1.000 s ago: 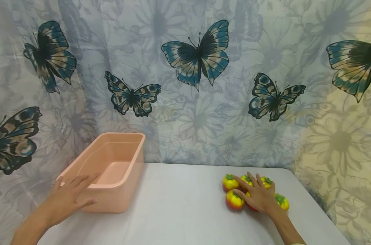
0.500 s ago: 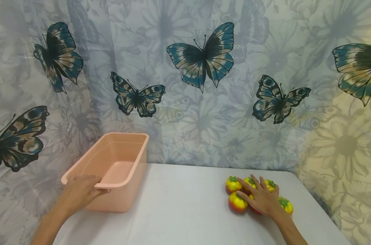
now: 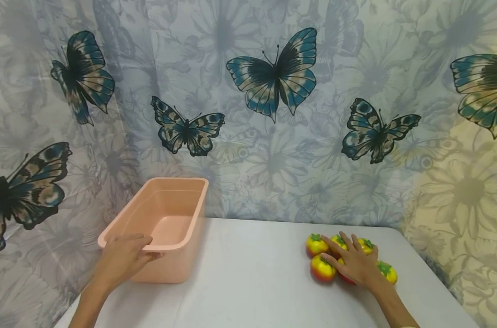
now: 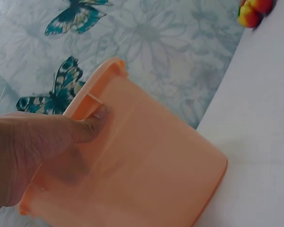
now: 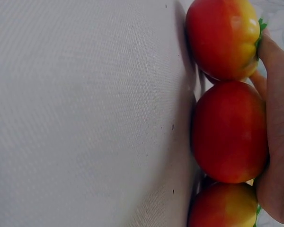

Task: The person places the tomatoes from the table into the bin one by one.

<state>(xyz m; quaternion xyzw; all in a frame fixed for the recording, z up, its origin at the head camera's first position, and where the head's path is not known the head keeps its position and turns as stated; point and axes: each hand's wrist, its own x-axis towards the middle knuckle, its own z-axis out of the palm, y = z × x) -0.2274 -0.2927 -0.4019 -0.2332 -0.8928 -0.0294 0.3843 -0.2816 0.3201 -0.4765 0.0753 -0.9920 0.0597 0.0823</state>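
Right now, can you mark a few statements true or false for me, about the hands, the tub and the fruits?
1. The left hand grips the near edge of the tub. True.
2. The tub is heaped with fruits. False: none shows inside it.
3. The right hand is spread over the red-and-yellow fruits. True.
4. The fruits lie left of the tub. False: in the head view they are to its right, on the white table.
5. Butterflies decorate the backdrop. True.
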